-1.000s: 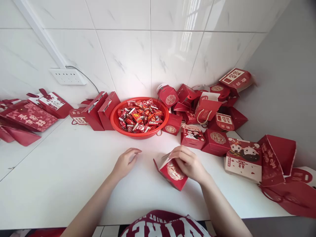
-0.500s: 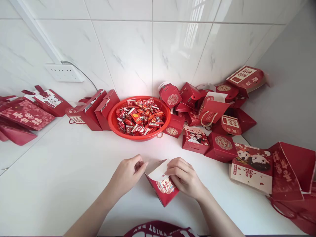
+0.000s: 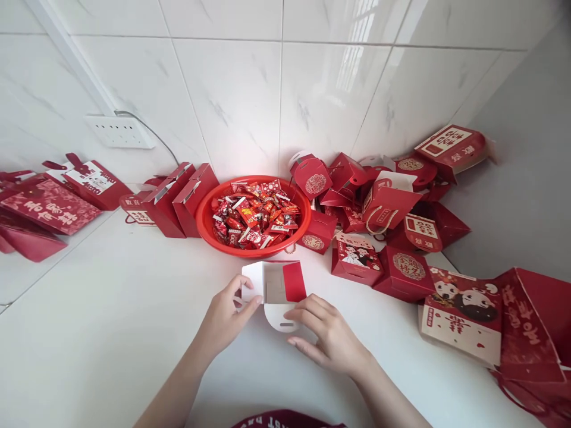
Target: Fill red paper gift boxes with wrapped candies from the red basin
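Observation:
A small red gift box [image 3: 294, 284] stands with its top open in front of the basket, its white-grey inside bare. My left hand [image 3: 229, 316] holds the box by its white left flap, thumb in front and fingers curled at the outer edge. A rounded white flap [image 3: 275, 315] with a slot hangs toward me. My right hand [image 3: 328, 333] is beside it, fingers and thumb apart, fingertips at the flap's right side. Just behind the box is a red plastic basket [image 3: 206, 239] heaped with wrapped candies [image 3: 256, 214].
Several red gift boxes [image 3: 408, 267] are piled along the right and back right. More red boxes [image 3: 194, 199] stand left of the basket, and red gift bags [image 3: 57, 205] lie at far left. A power strip [image 3: 119, 132] is on the tiled wall [image 3: 227, 95]; everything rests on a white tabletop [image 3: 111, 321].
The box has been turned upright and moved away from me toward the basket, its flaps now spread. My left hand has taken its left flap; my right hand's fingers have opened.

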A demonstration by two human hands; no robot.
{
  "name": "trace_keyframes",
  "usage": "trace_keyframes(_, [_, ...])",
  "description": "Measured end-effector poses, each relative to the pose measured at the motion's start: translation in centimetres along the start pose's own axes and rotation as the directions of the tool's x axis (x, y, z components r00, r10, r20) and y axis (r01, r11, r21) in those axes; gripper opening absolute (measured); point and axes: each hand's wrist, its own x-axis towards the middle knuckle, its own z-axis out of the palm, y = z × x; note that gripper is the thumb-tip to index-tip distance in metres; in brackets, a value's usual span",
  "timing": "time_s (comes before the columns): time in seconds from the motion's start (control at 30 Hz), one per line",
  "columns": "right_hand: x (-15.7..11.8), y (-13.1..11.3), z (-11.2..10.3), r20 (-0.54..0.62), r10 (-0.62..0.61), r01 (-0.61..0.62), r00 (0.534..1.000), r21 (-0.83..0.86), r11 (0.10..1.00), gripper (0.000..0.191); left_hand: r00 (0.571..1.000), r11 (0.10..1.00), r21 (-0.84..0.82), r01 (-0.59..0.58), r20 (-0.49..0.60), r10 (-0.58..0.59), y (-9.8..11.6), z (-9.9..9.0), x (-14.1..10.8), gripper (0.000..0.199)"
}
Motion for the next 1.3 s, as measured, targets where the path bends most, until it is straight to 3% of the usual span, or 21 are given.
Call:
trace_keyframes(0.17, [0.9,-0.3,0.7,0.06,0.071,-0.069,0.996,-0.041,0.997,0.031,0.98,0.943,0.326,-0.068,-0.156,0.124,0.1,2.2,0.0,0.032])
trace_keyframes(0.27, [1.3,-0.7,1.2,0.081,0.074,-0.065,0.994,-0.114,0.991,0.032,0.965,0.92,0.386,-0.068,-0.21,0.16,0.5,3.2,0.0,0.027])
trace_keyframes(0.43, [2.4,-1.2,-1.2,0.056,0.071,-0.061,0.996,-0.159,0.985,0.026,0.886,0.862,0.489,-0.131,-0.331,0.323,1.6,2.8,0.3,0.018])
trace_keyframes(0.5, [3.5,-1.1,-2.8,0.047,0.056,-0.046,0.997,-0.195,0.98,0.023,0.86,0.81,0.528,-0.255,-0.259,0.44,2.4,1.8,0.7,0.02])
trace_keyframes(0.6, [5.8,0.0,-4.1,0.082,-0.006,0.035,0.997,-0.346,0.938,0.022,0.826,0.713,0.478,-0.513,0.05,0.561,3.3,0.7,1.8,0.019])
trace_keyframes(0.67, [7.1,1.2,-3.7,0.177,-0.07,0.131,0.982,-0.362,0.923,0.02,0.794,0.7,0.38,-0.605,0.22,0.566,3.3,0.8,2.6,0.02])
trace_keyframes(0.77, [7.8,2.8,-2.6,0.266,-0.158,0.239,0.951,-0.304,0.922,0.02,0.775,0.712,0.306,-0.632,0.272,0.571,2.0,1.9,3.5,0.021])
trace_keyframes(0.83, [7.3,3.2,-2.7,0.224,-0.177,0.242,0.958,-0.306,0.921,0.025,0.772,0.701,0.323,-0.635,0.246,0.586,0.9,2.8,3.7,0.02])
trace_keyframes(0.9, [6.6,3.0,-3.5,0.151,-0.113,0.159,0.982,-0.346,0.925,0.031,0.773,0.69,0.353,-0.632,0.221,0.595,0.0,3.4,3.6,0.024])
trace_keyframes(1.0, [5.6,2.4,-4.6,0.104,0.161,-0.1,0.982,-0.435,0.895,0.04,0.771,0.692,0.349,-0.632,0.191,0.608,-0.6,3.7,3.3,0.031])
trace_keyframes(1.07, [5.4,2.2,-4.4,0.128,0.408,-0.315,0.904,-0.446,0.838,0.041,0.774,0.708,0.318,-0.63,0.18,0.608,-0.6,3.9,3.1,0.03])
trace_keyframes(1.17, [5.4,2.6,-2.7,0.154,0.664,-0.584,0.732,-0.361,0.727,0.033,0.792,0.75,0.255,-0.61,0.157,0.591,-0.4,4.4,2.8,0.029])
trace_keyframes(1.23, [5.4,2.9,-1.6,0.174,0.697,-0.641,0.695,-0.289,0.711,0.027,0.801,0.771,0.218,-0.599,0.137,0.583,-0.5,4.8,2.7,0.028])
trace_keyframes(1.3, [5.2,3.1,-0.9,0.206,0.68,-0.638,0.704,-0.236,0.733,0.024,0.803,0.779,0.197,-0.595,0.12,0.583,-0.6,5.1,2.7,0.029])
